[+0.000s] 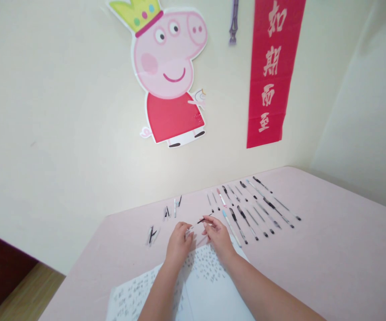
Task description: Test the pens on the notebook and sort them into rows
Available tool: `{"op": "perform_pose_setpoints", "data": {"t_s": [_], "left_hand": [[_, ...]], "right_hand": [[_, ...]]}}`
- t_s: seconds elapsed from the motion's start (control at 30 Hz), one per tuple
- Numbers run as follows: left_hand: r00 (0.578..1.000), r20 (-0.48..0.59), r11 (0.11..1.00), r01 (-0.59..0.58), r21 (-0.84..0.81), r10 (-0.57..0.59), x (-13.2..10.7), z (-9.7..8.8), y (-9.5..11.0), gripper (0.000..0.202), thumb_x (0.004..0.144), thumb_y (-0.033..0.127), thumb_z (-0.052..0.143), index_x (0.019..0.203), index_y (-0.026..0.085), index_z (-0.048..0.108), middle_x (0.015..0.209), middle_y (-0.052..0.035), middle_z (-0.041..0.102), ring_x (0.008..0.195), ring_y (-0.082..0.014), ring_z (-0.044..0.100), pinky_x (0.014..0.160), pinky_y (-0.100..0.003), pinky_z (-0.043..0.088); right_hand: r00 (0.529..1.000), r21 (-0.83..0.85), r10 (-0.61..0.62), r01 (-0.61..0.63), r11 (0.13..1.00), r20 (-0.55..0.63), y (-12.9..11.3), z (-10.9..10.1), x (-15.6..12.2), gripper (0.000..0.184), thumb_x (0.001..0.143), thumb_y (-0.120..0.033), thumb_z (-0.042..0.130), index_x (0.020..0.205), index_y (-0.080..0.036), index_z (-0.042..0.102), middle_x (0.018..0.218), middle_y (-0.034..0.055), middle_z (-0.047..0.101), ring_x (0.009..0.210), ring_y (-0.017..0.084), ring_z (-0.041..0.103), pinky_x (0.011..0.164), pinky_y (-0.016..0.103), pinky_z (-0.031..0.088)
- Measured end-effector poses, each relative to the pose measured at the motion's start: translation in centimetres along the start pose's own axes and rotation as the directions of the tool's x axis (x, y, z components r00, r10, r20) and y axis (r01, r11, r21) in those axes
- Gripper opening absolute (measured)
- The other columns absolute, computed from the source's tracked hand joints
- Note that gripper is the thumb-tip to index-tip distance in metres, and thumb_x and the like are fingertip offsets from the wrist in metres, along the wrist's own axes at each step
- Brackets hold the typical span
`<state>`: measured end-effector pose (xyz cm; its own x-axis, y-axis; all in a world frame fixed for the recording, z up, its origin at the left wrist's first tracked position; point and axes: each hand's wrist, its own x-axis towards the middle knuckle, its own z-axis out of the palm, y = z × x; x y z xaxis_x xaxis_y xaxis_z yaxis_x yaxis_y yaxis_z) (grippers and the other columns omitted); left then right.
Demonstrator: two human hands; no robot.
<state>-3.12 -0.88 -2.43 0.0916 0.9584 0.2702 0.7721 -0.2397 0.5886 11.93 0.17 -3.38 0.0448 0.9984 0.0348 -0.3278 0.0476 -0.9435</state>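
Our grip was a pinch at both ends: the left hand (179, 240) had its thumb and fingertips closed on the pale end of a slim pen (201, 220), and the right hand (218, 234) nipped its dark end. We had the pen near the centre of the frame, lower half, raking up to the right; we could not tell whether it was one piece or two parts meeting. Beneath our wrists, at bottom centre, lay an open notebook (219, 298) covered partly in handwriting.

Just right of the right hand we saw slanting rows of pens and refills (238, 223), set out side by side. Left of centre sat a few small clusters of pen parts (151, 235), dark and clear pieces together. We judged the work well along, with the pen in hand unfinished; whether those clusters were still needed, we could not tell.

The table (330, 249) ran back to the wall (79, 133) just past the rear row, so we had little room there. Its left edge slanted to the lower left, near the clusters. Our widest open room was at the lower right of the frame.
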Motion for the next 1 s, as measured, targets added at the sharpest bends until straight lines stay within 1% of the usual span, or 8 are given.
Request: {"op": "perform_pose_setpoints", "data": {"t_s": [0.13,0.33,0.43,0.53,0.67,0.8,0.93,1.0], "left_hand": [[1.0,-0.004,1.0,0.013,0.004,-0.013,0.0,0.0,-0.1,0.02,0.077,0.018,0.048,0.095,0.017,0.059,0.095,-0.0051,0.058,0.089,-0.0172,0.057,0.079,-0.03,0.044],[0.999,-0.048,1.0,0.017,0.007,-0.016,-0.2,-0.1,-0.1,0.02,0.078,0.018,0.048,0.093,0.017,0.06,0.095,-0.0053,0.058,0.087,-0.0171,0.057,0.079,-0.03,0.045],[0.996,-0.086,0.999,0.035,0.016,-0.033,-0.2,-0.1,-0.1,0.021,0.078,0.019,0.048,0.094,0.017,0.06,0.095,-0.0056,0.058,0.088,-0.0179,0.057,0.08,-0.031,0.045],[0.993,-0.109,0.999,0.038,0.023,-0.035,-0.3,0.0,-0.4,0.023,0.078,0.017,0.045,0.096,0.017,0.06,0.096,-0.0062,0.058,0.09,-0.0185,0.057,0.082,-0.033,0.045],[0.993,-0.115,1.0,0.02,-0.001,-0.02,-0.4,0.1,-0.5,0.029,0.077,0.01,0.039,0.095,0.017,0.06,0.096,-0.0066,0.057,0.091,-0.0181,0.057,0.084,-0.033,0.045],[0.993,-0.121,0.999,0.003,-0.035,-0.007,-0.4,0.2,-0.4,0.031,0.074,0.008,0.039,0.094,0.018,0.06,0.095,-0.0063,0.057,0.09,-0.018,0.057,0.083,-0.033,0.045],[0.991,-0.133,0.997,-0.004,-0.072,-0.005,-0.4,0.2,-0.2,0.025,0.072,0.01,0.041,0.087,0.018,0.06,0.09,-0.0055,0.057,0.088,-0.0183,0.056,0.083,-0.034,0.045],[0.991,-0.134,0.996,-0.009,-0.093,-0.004,-0.3,0.2,-0.1,0.024,0.072,0.01,0.041,0.084,0.018,0.06,0.089,-0.0055,0.057,0.087,-0.0183,0.056,0.082,-0.034,0.045]], "right_hand": [[0.998,-0.061,-0.051,0.053,0.997,0.026,0.2,0.0,-0.1,0.041,0.068,-0.041,0.065,0.1,-0.016,0.061,0.095,0.0084,0.066,0.059,0.014,0.058,0.048,0.025,0.043],[0.983,-0.169,-0.175,0.181,0.969,0.05,0.4,0.1,-0.4,0.035,0.074,-0.033,0.059,0.103,-0.015,0.062,0.102,0.0102,0.066,0.064,0.014,0.058,0.064,0.03,0.05],[0.97,-0.247,-0.225,0.242,0.938,0.097,0.4,0.2,-0.8,0.034,0.075,-0.027,0.057,0.107,-0.017,0.062,0.107,0.0099,0.065,0.069,0.015,0.059,0.065,0.029,0.051],[0.942,-0.331,-0.281,0.329,0.884,0.185,0.3,0.3,-1.2,0.035,0.077,-0.023,0.055,0.111,-0.02,0.061,0.112,0.0086,0.062,0.072,0.014,0.059,0.06,0.025,0.05],[0.89,-0.407,-0.343,0.444,0.799,0.3,0.1,0.4,-1.6,0.04,0.076,-0.016,0.052,0.114,-0.022,0.06,0.112,0.0063,0.062,0.075,0.012,0.06,0.057,0.022,0.049],[0.853,-0.444,-0.345,0.504,0.741,0.393,0.1,0.4,-1.8,0.049,0.073,-0.013,0.053,0.121,-0.024,0.056,0.115,0.0059,0.062,0.085,0.015,0.062,0.063,0.024,0.052],[0.825,-0.47,-0.34,0.544,0.695,0.451,0.3,0.4,-1.9,0.052,0.073,-0.015,0.056,0.124,-0.024,0.055,0.118,0.0061,0.062,0.095,0.018,0.061,0.071,0.028,0.054],[0.809,-0.472,-0.338,0.564,0.678,0.481,0.5,0.3,-2.0,0.054,0.072,-0.014,0.056,0.126,-0.023,0.053,0.12,0.0064,0.061,0.098,0.019,0.06,0.072,0.028,0.054]]}}
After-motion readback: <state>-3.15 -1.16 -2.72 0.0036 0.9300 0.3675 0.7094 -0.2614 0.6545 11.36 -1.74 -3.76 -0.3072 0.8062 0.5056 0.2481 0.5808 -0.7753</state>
